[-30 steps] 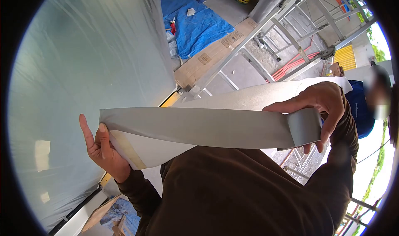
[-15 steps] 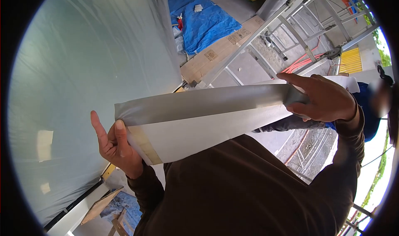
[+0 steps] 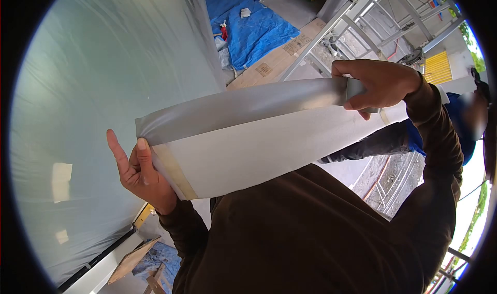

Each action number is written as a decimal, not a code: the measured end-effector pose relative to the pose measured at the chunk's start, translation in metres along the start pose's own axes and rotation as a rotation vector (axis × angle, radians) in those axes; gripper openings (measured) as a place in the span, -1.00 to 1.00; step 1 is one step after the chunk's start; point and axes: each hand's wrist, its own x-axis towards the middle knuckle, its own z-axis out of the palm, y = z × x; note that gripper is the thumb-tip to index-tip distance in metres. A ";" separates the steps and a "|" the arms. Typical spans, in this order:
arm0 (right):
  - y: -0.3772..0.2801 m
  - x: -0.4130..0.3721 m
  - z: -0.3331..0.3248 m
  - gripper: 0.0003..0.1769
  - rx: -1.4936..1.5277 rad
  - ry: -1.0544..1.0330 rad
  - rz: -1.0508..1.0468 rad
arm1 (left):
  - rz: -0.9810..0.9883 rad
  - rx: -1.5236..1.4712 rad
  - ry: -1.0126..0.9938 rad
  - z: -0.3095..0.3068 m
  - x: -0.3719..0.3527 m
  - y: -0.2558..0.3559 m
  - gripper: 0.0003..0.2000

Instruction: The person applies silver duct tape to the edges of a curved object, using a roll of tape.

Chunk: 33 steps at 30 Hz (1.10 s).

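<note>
A strip of wide grey duct tape (image 3: 233, 110) runs along the upper edge of a white sheet (image 3: 253, 154). My left hand (image 3: 150, 182) pinches the tape's left end together with the sheet's corner under the thumb, one finger pointing up. At the other end, my right hand (image 3: 388, 84) grips the tape roll (image 3: 355, 89), its fingers bent around it and partly hiding it. The strip is taut between both hands. A yellowish band of tape (image 3: 176, 170) crosses the sheet near my left hand.
Translucent plastic sheeting (image 3: 119, 76) hangs on the left. A blue tarp (image 3: 253, 25) and cardboard (image 3: 274, 61) cover floor ahead. A metal ladder (image 3: 357, 32) stands at the upper right. Another person in a blue top (image 3: 458, 113) is close on the right. A wooden board (image 3: 132, 260) lies lower left.
My right hand has moved up and slightly left with the roll, tilting the strip upward at that end. The white sheet shows more of its face. My left hand keeps its pinch.
</note>
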 end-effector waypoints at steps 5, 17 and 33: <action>-0.015 0.000 0.003 -0.64 0.112 0.072 0.140 | 0.053 0.019 0.039 -0.001 -0.002 -0.002 -0.35; -0.004 0.015 0.008 -0.64 0.068 0.064 0.125 | 0.053 0.065 -0.018 0.002 -0.002 -0.002 -0.36; -0.007 -0.040 0.033 -0.44 0.102 -0.020 0.005 | 0.130 -0.056 -0.006 -0.053 -0.049 0.001 -0.25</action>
